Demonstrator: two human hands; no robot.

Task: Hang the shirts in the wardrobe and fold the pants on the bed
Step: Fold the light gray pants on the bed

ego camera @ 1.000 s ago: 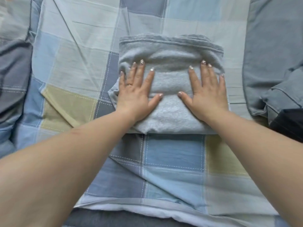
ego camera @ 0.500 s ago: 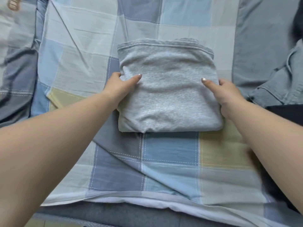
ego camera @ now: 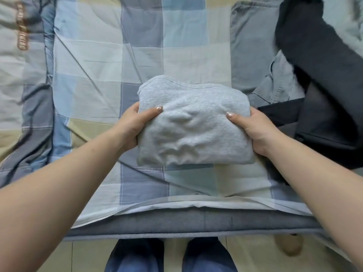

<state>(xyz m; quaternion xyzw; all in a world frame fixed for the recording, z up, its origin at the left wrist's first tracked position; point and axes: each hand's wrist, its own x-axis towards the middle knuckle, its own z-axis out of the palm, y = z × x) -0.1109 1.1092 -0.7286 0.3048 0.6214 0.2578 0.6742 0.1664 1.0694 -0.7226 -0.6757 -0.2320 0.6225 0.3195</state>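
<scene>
We are standing at the near edge of the bed (ego camera: pixel 94 79), its checked cover spread far and wide ahead of us. On the right lies a heap of unsorted clothes: a dark garment (ego camera: pixel 318 61) draped over a grey-blue one (ego camera: pixel 279 83). In the middle, the folded grey pants (ego camera: pixel 192 124) sit in our grip as a thick bundle, seemingly lifted just off the cover. Our left hand (ego camera: pixel 135 124) clasps the bundle's left edge, thumb on top and fingers curled beneath; our right hand (ego camera: pixel 253 128) does the same on the right edge. We judge the folding of this pair finished and the step now to be putting it aside. Next we need a free patch of bed, probably to the left, and must keep the bundle level and squeezed so the folds hold while we lower it
</scene>
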